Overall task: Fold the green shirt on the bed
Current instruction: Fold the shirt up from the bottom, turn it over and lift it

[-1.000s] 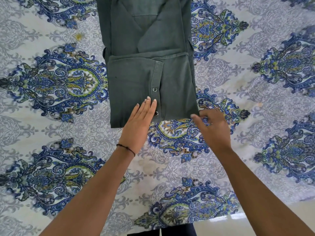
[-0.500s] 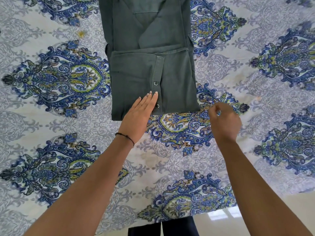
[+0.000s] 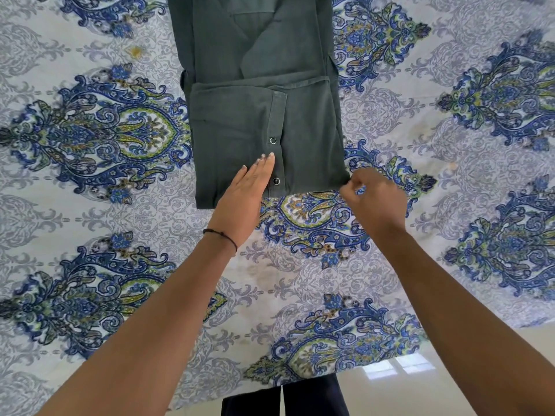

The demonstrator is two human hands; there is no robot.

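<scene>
The green shirt point(image 3: 237, 121) lies on the bed as a narrow strip, its near end folded back over itself, with a snap-button placket running down the fold. My left hand point(image 3: 244, 193) rests flat on the near edge of that fold, fingers together beside the lower snap. My right hand point(image 3: 375, 199) is curled at the shirt's near right corner, its fingertips pinched at the corner's edge. The shirt's far end runs out of the top of the view.
The bed point(image 3: 90, 265) is covered by a white sheet with blue and green paisley medallions. Its near edge runs along the bottom right, with glossy tiled floor point(image 3: 420, 385) beyond it and my dark trousers point(image 3: 285, 397) against the edge.
My right hand drew away to the right, closed its fingers, then came back to the shirt's near right corner. My left hand stayed flat on the fold.
</scene>
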